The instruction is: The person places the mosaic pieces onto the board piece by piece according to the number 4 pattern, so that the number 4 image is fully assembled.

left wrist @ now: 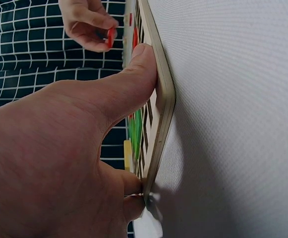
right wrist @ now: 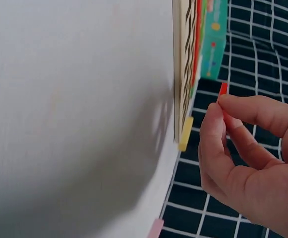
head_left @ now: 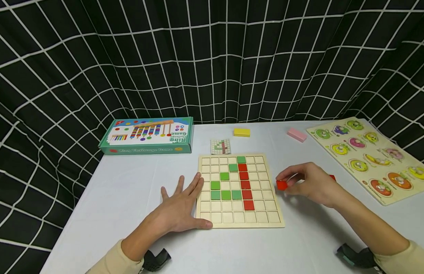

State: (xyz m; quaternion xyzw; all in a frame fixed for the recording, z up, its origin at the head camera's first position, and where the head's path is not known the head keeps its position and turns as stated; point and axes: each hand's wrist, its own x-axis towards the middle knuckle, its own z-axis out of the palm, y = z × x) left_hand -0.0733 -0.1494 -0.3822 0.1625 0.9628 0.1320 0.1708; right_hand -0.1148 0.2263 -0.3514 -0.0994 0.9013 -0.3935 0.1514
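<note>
A wooden grid board (head_left: 261, 217) lies on the white table, with several green tiles (head_left: 224, 176) set in a stepped pattern and several red tiles (head_left: 245, 185) in one column. My left hand (head_left: 179, 211) rests at the board's left side with fingers spread; its thumb lies over the near left corner, as the left wrist view also shows. Just right of the board, my right hand (head_left: 309, 184) pinches a small red tile (head_left: 281, 185) between thumb and fingers. In the right wrist view that tile (right wrist: 224, 89) sticks out past the fingertips.
Behind the board lie a small pattern card (head_left: 220, 146) and a yellow block (head_left: 241, 132). A pink block (head_left: 296, 134) and a fruit puzzle board (head_left: 362, 160) are on the right. A Ring Challenge Game box (head_left: 148, 150) stands back left. A red piece (head_left: 332, 177) shows behind my right wrist.
</note>
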